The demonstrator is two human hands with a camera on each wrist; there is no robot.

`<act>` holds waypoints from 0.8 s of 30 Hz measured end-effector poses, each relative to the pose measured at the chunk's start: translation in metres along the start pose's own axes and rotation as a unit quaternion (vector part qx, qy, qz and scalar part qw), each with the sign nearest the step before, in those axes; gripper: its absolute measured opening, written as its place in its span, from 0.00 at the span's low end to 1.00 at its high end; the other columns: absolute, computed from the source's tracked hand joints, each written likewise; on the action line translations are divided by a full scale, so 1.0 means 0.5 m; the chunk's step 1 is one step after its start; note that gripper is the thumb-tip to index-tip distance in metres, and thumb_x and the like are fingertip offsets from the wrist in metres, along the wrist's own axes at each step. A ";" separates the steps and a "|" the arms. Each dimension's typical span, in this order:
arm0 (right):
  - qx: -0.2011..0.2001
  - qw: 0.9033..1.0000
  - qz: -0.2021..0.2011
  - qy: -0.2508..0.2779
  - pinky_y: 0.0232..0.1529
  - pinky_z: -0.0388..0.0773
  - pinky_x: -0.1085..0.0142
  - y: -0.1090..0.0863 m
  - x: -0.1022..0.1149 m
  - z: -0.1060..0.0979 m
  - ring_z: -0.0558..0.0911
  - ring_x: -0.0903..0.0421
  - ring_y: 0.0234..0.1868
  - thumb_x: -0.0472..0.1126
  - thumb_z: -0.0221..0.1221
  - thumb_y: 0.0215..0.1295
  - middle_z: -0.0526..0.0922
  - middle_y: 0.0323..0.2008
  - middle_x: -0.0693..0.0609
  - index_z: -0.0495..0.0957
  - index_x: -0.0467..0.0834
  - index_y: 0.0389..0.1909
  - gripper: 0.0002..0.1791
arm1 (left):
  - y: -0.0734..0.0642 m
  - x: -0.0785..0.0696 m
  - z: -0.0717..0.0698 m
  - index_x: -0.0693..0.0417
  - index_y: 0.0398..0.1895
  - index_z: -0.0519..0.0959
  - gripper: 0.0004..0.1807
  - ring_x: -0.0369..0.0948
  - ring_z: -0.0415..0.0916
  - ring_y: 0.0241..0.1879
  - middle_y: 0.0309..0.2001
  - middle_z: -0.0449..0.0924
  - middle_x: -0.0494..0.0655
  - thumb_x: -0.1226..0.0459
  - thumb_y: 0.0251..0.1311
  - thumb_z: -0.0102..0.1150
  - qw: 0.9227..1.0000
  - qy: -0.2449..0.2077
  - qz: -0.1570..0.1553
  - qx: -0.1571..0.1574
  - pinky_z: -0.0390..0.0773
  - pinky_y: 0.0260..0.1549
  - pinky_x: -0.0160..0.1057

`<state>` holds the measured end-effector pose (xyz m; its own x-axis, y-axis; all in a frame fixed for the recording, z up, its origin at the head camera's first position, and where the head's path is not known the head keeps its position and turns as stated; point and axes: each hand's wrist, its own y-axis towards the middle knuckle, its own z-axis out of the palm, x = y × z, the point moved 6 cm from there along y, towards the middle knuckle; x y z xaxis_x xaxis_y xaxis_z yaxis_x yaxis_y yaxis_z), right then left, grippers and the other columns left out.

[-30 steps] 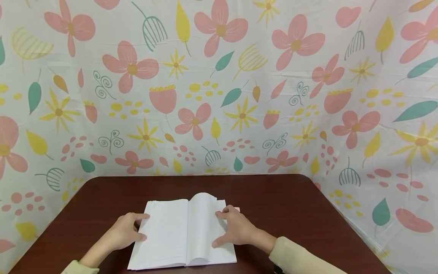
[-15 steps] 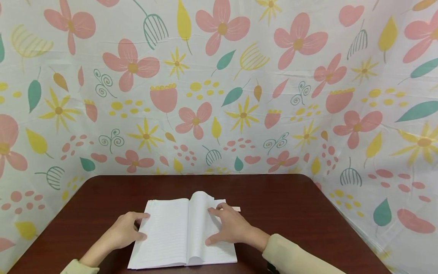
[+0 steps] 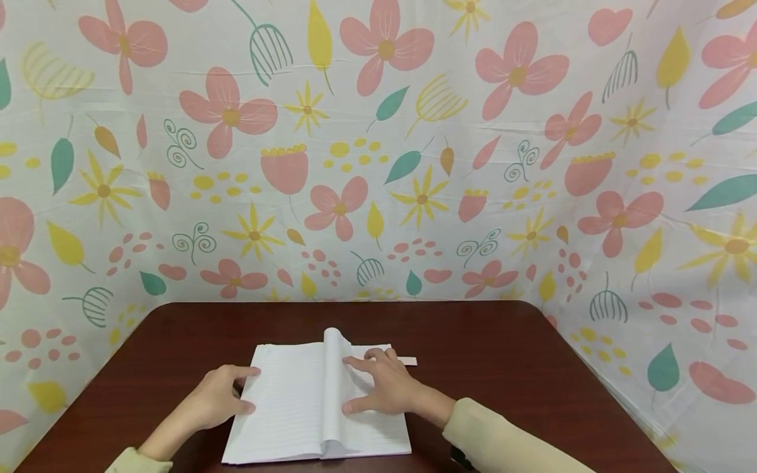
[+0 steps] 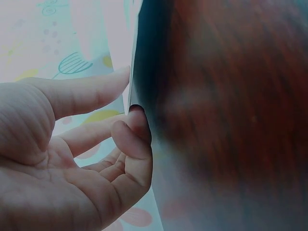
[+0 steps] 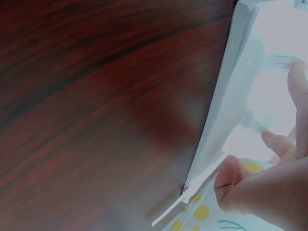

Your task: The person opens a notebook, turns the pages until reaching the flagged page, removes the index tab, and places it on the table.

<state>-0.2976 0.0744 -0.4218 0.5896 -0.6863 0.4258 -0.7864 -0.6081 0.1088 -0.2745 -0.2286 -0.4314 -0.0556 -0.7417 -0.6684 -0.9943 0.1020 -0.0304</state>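
An open notebook (image 3: 280, 397) with ruled white pages lies on the table. My left hand (image 3: 215, 397) pinches its left edge; in the left wrist view the thumb (image 4: 91, 94) is on one side of the thin page edge (image 4: 133, 57) and curled fingers on the other. On the right half, my right hand (image 3: 384, 387) is spread low over the paper, its index fingertip and thumb tip right at a page (image 3: 333, 394) that bulges up in a roll near the spine. A white paper strip (image 3: 408, 360) pokes out past the notebook's right edge, near the right hand's fingers.
The dark red-brown table (image 3: 485, 355) extends behind the notebook and to both sides. A floral curtain (image 3: 378, 164) hangs around its back and sides.
My right hand has slid left across the right half, and the curled page has narrowed and shifted toward the spine. More of the paper strip shows. The left hand has stayed at the left edge.
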 end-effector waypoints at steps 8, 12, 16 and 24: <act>-0.002 0.995 -0.023 0.094 0.61 0.67 0.50 0.010 0.004 -0.005 0.74 0.43 0.62 0.56 0.77 0.59 0.81 0.62 0.42 0.71 0.40 0.75 0.47 | 0.002 -0.001 -0.002 0.66 0.61 0.83 0.34 0.41 0.79 0.28 0.40 0.80 0.51 0.75 0.46 0.81 1.000 0.002 0.006 -0.002 0.81 0.30 0.43; -0.016 0.993 -0.007 0.113 0.60 0.72 0.56 0.016 0.001 -0.009 0.77 0.45 0.60 0.56 0.78 0.57 0.88 0.50 0.50 0.72 0.39 0.75 0.49 | 0.000 -0.003 -0.005 0.65 0.61 0.83 0.33 0.41 0.79 0.28 0.40 0.80 0.51 0.75 0.47 0.81 1.000 0.000 0.015 -0.005 0.80 0.30 0.42; -0.022 0.991 0.020 0.129 0.56 0.75 0.58 0.017 0.000 -0.012 0.80 0.50 0.59 0.58 0.78 0.56 0.89 0.40 0.54 0.71 0.38 0.75 0.51 | -0.001 -0.005 -0.007 0.65 0.61 0.83 0.33 0.41 0.79 0.28 0.40 0.80 0.51 0.75 0.47 0.81 1.000 -0.002 0.016 -0.005 0.80 0.30 0.42; -0.002 0.992 0.015 0.121 0.59 0.74 0.58 0.023 0.013 -0.009 0.80 0.49 0.60 0.58 0.78 0.56 0.89 0.42 0.52 0.71 0.40 0.76 0.50 | -0.003 -0.008 -0.005 0.67 0.61 0.82 0.33 0.41 0.79 0.28 0.40 0.80 0.52 0.76 0.47 0.80 1.000 -0.005 0.010 0.000 0.81 0.29 0.42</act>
<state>-0.3038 0.0646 -0.4139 0.5045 -0.5876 0.6326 -0.8043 -0.5863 0.0968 -0.2729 -0.2276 -0.4269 -0.0747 -0.7324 -0.6767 -0.9930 0.1167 -0.0167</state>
